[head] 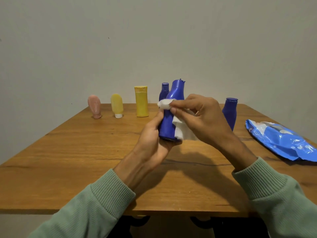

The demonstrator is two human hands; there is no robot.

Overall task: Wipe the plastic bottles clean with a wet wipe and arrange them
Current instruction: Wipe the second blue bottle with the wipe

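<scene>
White wipe [164, 104]: bunched under the right fingertips [173, 110] and pressed to the bottle's waist. A loose tail hangs down the right flank to the base.
Right hand [202, 117]: fingers curled, pinching the wipe against the plastic. It comes in from the right, above the left hand.
Left hand [154, 140]: wrapped round the bottle's lower body, thumb on the near-left face, base seated toward the palm.
Bottle [173, 98]: blue, held clear of the table [77, 152], near centre. Long axis close to upright, cap end up. The cap flap looks raised, though this is not certain.
Key relation: the wipe sits at mid-height, so bare plastic lies above it toward the cap and below it inside the left grip. Judgement: strokes should run along the long axis. The right hand does the wiping, and the left must turn the bottle to expose its hidden faces.
Far row: pink tube [94, 106] and yellow tube [117, 105], both cap down, then yellow bottle [141, 102] and rear bottle [163, 91]. The rear bottle is partly hidden behind the held one.
Right bottle [230, 112]: blue, upright, apart from the row, behind the right hand.
Pack [281, 141]: blue, flat on the table, far right.
Risk: judged only, wet plastic may slip in the left grip.
</scene>
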